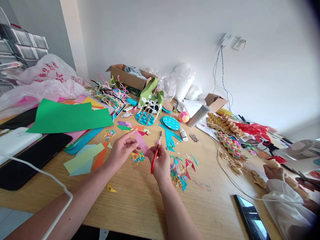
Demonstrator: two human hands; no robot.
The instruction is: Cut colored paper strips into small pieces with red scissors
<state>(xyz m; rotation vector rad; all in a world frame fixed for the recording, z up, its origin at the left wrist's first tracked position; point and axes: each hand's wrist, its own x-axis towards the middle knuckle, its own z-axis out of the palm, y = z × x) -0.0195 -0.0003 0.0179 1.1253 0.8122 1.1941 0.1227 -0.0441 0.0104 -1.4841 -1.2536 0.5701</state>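
Note:
Near the middle of the table, my left hand [123, 146] pinches a pink paper strip [141, 141] by its left side. My right hand [160, 162] is closed around red-handled scissors [155, 155], whose blades point up and away from me; its fingertips also touch the strip's lower right end. Behind the strip lie purple, green and red paper fish [124, 125]. Small colored paper dots [138, 157] are heaped below the strip. Colorful scraps [176, 175] lie right of my right hand.
Colored paper sheets [70, 116] and a white cable are at the left. Behind stand a green panda bag [151, 100] and a grey bottle [199, 115]. A phone [251, 216] lies front right. Another person's hands [285, 176] hold something beige and scissors at the right edge.

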